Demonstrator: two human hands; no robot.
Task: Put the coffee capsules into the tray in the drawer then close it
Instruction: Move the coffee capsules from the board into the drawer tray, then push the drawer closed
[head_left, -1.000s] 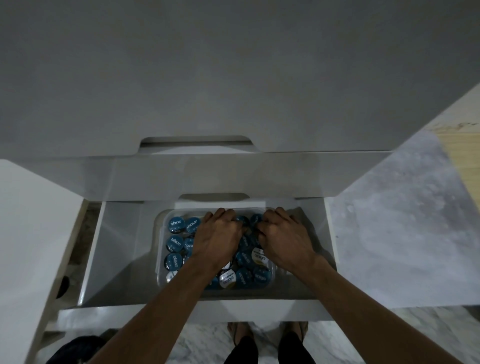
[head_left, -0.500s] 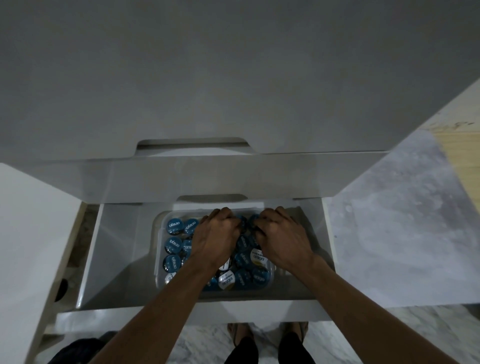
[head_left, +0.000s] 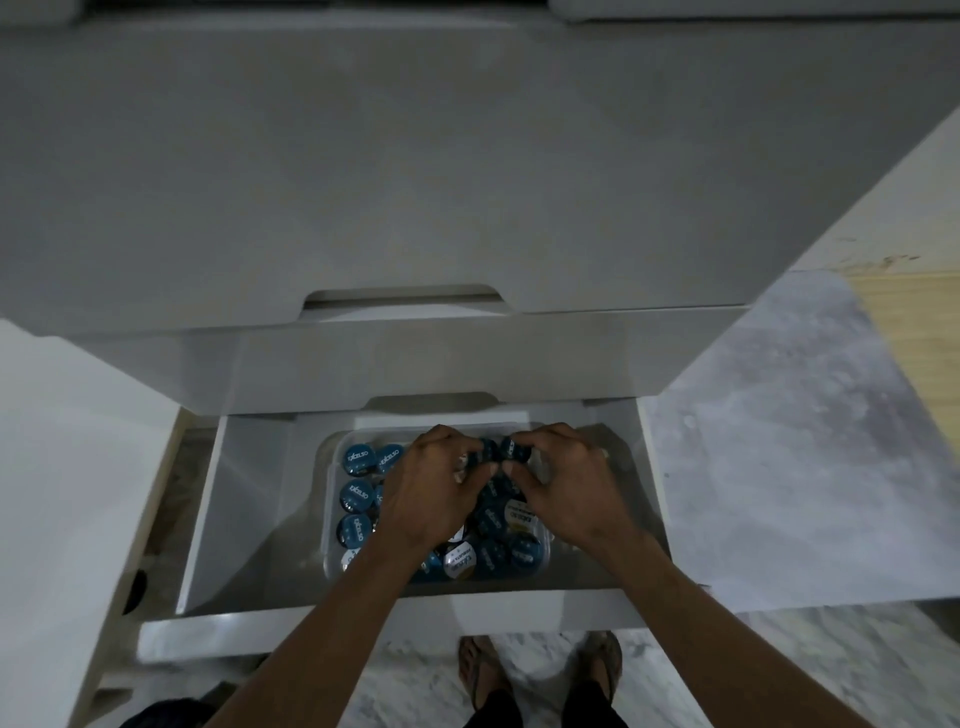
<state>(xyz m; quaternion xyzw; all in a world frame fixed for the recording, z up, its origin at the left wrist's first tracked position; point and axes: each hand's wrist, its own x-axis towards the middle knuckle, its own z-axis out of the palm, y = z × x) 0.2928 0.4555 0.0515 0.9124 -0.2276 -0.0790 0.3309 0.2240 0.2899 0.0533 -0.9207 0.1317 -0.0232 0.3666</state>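
A white drawer (head_left: 244, 499) stands pulled out below the cabinet front. Inside it sits a clear plastic tray (head_left: 328, 470) filled with several blue-lidded coffee capsules (head_left: 357, 459) and a few white-lidded ones (head_left: 459, 560). My left hand (head_left: 427, 493) hovers over the tray's middle, its fingers curled round a blue capsule (head_left: 487, 453) at the far side. Right beside it, my right hand (head_left: 566, 483) pinches another blue capsule (head_left: 515, 450). Both hands cover much of the tray.
Closed drawer fronts (head_left: 405, 208) rise above the open drawer. A white surface (head_left: 57, 467) lies to the left and a marble floor (head_left: 779, 441) to the right. My feet in sandals (head_left: 540, 670) stand just below the drawer's front panel (head_left: 332, 623).
Both hands have lifted slightly from the pile, and their fingertips now close on capsules at the tray's far side. The view has tilted up a little.
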